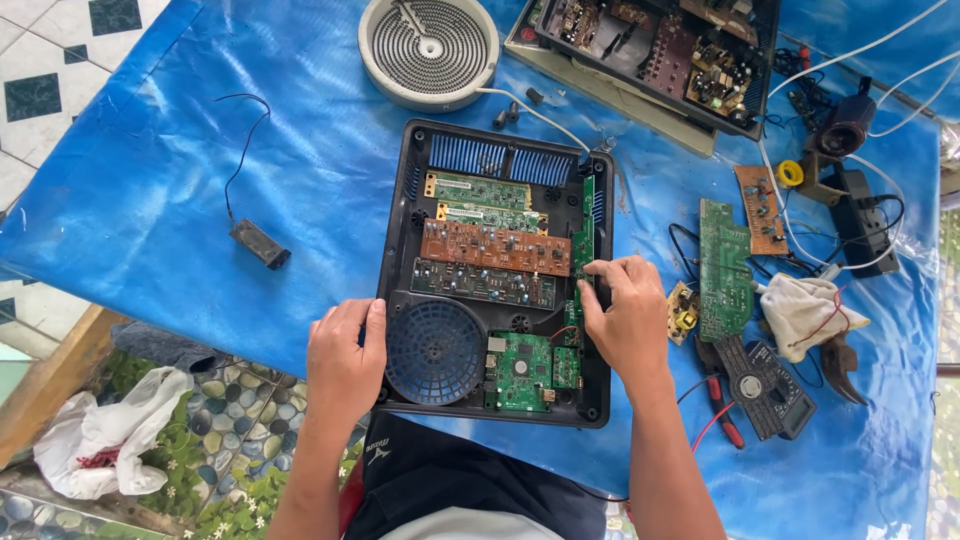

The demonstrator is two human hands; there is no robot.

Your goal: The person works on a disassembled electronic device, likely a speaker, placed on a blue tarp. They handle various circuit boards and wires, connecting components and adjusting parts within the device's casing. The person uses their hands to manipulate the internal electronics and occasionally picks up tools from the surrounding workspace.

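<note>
On the far left of the blue-covered bench [180, 150], a small black block [260, 244] lies at the end of a thin black wire, well apart from the work. Nearer the middle, the left hand [345, 360] comes in from below with the forearm almost straight up the frame; it lies palm down on the lower left edge of the black plastic case [400, 210], fingers loosely spread, thumb over the rim beside the round blue fan grille [436, 351], gripping nothing. The open case sits in the centre of the bench and holds a stack of circuit boards: two green strips, a brown board [495, 246], a dark one below, and a green square board [522, 369] near the bottom. The right hand [625, 318] angles in from the lower right, wrist bent, fingers curled down onto the narrow green board [583, 240] standing upright along the case's right wall; whether it pinches the board cannot be told. Behind the case rests a round coiled heating element [428, 48]. Further right lie a loose green board [724, 270], a white rag [808, 312] and a black remote-like panel [765, 385].
</note>
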